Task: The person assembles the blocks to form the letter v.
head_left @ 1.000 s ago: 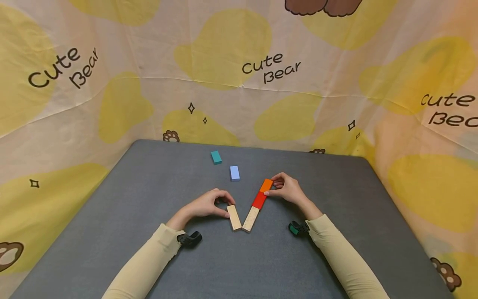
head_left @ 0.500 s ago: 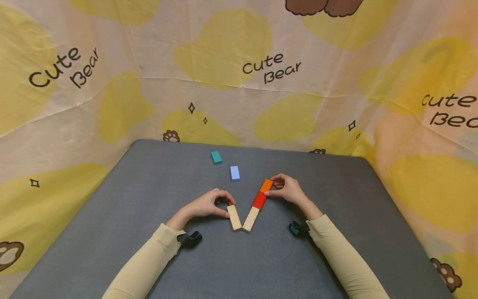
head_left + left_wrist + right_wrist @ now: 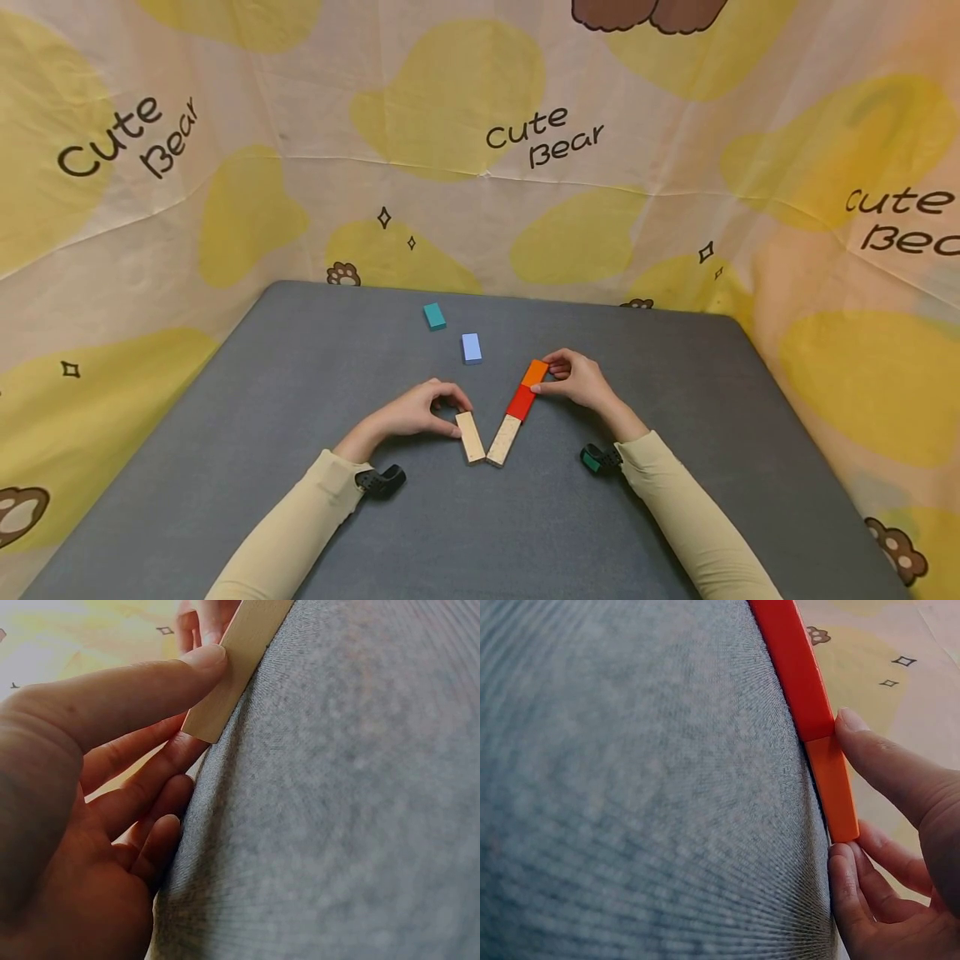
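My left hand (image 3: 412, 410) holds a plain wooden block (image 3: 470, 437) between its thumb and fingers; the left wrist view shows the thumb on this block (image 3: 241, 664). My right hand (image 3: 581, 379) has its fingers round the far end of an orange block (image 3: 536, 372). Its thumb rests by the seam between the orange block (image 3: 834, 791) and a red block (image 3: 799, 675), as the right wrist view shows. Orange, red and a second plain wooden block (image 3: 503, 440) lie end to end in a slanted row. Near ends of the two plain blocks almost meet, forming a V.
A light blue block (image 3: 471, 348) lies beyond the V, and a teal block (image 3: 434, 317) lies farther back to its left. Everything lies on a grey cloth-covered table (image 3: 465, 533). Behind it hangs a patterned curtain (image 3: 450, 92).
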{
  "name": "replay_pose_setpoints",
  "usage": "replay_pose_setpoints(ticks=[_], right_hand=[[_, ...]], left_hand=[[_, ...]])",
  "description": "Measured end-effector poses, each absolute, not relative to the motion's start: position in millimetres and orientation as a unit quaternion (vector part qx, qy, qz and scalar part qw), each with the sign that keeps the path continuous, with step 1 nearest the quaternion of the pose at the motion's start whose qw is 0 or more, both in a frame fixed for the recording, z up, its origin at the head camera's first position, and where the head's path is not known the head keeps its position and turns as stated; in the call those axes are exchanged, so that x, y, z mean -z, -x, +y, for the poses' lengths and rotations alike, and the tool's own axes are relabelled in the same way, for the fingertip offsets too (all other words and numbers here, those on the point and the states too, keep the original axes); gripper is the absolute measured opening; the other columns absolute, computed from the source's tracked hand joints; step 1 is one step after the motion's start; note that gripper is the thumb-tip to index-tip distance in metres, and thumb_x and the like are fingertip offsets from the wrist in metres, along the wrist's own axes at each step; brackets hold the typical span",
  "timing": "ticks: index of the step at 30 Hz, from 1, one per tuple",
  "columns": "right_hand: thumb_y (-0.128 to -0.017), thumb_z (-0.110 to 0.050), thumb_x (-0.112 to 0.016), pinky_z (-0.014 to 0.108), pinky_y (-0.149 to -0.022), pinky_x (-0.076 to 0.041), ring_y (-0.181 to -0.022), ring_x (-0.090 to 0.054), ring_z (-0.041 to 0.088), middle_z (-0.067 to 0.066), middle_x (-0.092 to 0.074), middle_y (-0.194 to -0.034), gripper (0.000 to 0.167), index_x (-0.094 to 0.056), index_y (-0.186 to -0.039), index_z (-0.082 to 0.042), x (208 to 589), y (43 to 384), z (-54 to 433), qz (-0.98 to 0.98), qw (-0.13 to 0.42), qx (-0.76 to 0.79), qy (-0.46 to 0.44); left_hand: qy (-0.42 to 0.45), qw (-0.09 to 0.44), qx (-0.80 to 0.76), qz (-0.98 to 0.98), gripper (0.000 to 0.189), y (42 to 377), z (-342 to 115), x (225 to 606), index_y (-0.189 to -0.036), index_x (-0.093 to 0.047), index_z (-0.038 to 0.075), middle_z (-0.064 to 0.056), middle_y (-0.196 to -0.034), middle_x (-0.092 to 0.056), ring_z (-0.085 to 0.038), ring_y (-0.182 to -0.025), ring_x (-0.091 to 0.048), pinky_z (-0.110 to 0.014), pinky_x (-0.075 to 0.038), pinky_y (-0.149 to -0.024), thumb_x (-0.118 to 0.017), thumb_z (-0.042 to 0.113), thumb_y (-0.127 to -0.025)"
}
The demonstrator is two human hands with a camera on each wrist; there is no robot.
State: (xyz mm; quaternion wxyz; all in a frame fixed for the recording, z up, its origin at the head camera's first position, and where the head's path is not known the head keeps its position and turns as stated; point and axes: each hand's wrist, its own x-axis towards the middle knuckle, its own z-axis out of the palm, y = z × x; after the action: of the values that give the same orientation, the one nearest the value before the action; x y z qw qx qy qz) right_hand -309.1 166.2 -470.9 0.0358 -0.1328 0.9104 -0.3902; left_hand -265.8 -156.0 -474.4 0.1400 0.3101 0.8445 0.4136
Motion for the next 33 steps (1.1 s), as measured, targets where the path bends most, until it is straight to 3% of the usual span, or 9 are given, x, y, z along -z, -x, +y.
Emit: replay_pose_setpoints(ticks=[33], right_hand=[[-0.073,-0.036,-0.081,0.04,-0.089,-0.049,-0.099,-0.062,0.024,0.011,-0.065,-0.11,0.055,-0.063,-0.116,-0.007,469.6,308.9,166.8,0.915,0.028,0.375,0.146]], left_hand=[[-0.309,0.139,-0.411,0.846,0.035,266.8,-156.6,475.3,-0.107,-0.067,0.027,0.011,-0.103,-0.064,-0.015,-0.095,-0.047,-0.03,-0.039,-0.081,-0.08,0.032,-0.075]])
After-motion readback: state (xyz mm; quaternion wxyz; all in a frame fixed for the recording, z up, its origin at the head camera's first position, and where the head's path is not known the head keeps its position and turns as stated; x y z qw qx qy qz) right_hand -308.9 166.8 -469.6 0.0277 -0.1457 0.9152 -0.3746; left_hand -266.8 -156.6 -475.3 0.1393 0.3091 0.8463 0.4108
